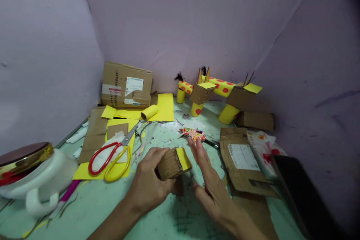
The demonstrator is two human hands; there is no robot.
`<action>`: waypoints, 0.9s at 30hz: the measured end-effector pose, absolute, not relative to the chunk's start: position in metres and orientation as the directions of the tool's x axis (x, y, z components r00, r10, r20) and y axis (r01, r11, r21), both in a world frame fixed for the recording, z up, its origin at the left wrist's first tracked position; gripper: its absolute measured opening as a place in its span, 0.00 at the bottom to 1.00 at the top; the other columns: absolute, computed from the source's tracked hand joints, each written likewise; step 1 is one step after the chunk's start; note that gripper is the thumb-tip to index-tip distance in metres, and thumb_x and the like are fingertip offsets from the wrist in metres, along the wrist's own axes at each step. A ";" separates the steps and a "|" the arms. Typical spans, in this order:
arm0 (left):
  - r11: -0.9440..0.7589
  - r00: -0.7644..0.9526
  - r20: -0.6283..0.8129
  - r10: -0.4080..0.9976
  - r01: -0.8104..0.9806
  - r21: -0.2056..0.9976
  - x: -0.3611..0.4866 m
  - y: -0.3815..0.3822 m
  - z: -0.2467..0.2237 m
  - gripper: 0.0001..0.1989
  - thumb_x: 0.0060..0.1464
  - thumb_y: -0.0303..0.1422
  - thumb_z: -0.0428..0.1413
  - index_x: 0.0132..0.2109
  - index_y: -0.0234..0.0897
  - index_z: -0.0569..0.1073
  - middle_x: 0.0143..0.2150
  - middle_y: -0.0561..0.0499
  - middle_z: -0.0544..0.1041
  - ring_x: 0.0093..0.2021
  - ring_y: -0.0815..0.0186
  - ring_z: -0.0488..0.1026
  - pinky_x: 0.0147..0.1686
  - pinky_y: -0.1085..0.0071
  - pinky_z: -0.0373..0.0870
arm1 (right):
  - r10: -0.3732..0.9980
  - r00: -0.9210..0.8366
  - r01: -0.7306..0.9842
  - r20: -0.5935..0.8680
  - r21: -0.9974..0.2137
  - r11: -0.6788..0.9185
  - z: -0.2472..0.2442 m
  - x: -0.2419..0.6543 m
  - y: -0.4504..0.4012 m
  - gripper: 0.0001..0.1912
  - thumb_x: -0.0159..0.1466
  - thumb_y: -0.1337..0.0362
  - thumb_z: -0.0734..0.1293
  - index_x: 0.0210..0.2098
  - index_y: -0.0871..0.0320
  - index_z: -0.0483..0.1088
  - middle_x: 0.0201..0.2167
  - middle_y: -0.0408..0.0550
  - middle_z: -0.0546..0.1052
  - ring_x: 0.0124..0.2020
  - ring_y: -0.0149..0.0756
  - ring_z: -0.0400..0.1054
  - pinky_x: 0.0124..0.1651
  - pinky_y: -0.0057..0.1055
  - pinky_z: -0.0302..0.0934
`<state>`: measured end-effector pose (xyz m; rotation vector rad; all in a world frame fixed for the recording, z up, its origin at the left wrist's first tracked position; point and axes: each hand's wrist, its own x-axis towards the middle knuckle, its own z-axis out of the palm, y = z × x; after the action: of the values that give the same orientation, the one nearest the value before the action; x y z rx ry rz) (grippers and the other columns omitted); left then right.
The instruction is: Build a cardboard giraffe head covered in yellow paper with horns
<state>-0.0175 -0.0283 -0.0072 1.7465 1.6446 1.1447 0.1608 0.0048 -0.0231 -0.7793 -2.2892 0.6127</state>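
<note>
My left hand [150, 180] is wrapped round a small cardboard box [169, 163] in the middle of the table. A yellow paper piece [183, 158] covers part of the box's right end. Beside that end is my right hand [209, 183], its fingers stretched out and nothing held in them. Just beyond the fingertips lies a bright patterned item [193, 134], whose kind I cannot make out, with a dark pen [211, 143] by it. To the left, scissors with red and yellow handles [116, 159] rest on paper and white tissue.
Spotted yellow cardboard-tube animals [223, 87] stand at the back. A shipping box [126, 86], yellow sheets [165, 107] and a yellow tube [149, 112] are back left. A white cup [63, 165] stands left; flattened cardboard [236, 168] and a dark phone [300, 195] are right.
</note>
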 end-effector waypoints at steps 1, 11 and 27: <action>-0.166 -0.074 0.253 0.965 0.575 0.801 -0.018 -0.028 -0.007 0.24 0.39 0.23 0.56 0.48 0.38 0.69 0.43 0.48 0.71 0.45 0.61 0.69 0.44 0.66 0.69 | 0.660 -0.609 0.374 0.440 -0.575 0.727 -0.022 0.162 0.006 0.42 0.56 0.74 0.52 0.65 0.58 0.26 0.68 0.48 0.36 0.67 0.46 0.31 0.63 0.57 0.32; -0.186 -0.049 0.250 0.967 0.538 0.822 -0.015 -0.030 -0.006 0.21 0.41 0.24 0.56 0.46 0.38 0.69 0.42 0.48 0.71 0.43 0.61 0.70 0.42 0.66 0.70 | 0.531 -0.672 0.378 0.517 -0.377 0.845 -0.016 0.156 0.006 0.38 0.50 0.74 0.57 0.61 0.56 0.50 0.61 0.47 0.61 0.64 0.46 0.45 0.63 0.57 0.25; -0.200 -0.070 0.386 0.920 0.764 0.614 -0.015 -0.038 -0.002 0.26 0.41 0.26 0.55 0.51 0.36 0.64 0.46 0.44 0.68 0.47 0.57 0.67 0.46 0.61 0.67 | 0.906 -0.424 -0.045 0.014 -0.999 -0.005 -0.021 0.151 0.011 0.41 0.51 0.51 0.70 0.58 0.50 0.49 0.60 0.59 0.58 0.60 0.50 0.54 0.55 0.52 0.54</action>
<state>-0.0154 -0.0381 -0.0018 1.9906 1.8426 1.1245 0.1515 0.0111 -0.0213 -0.9312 -1.4890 1.5409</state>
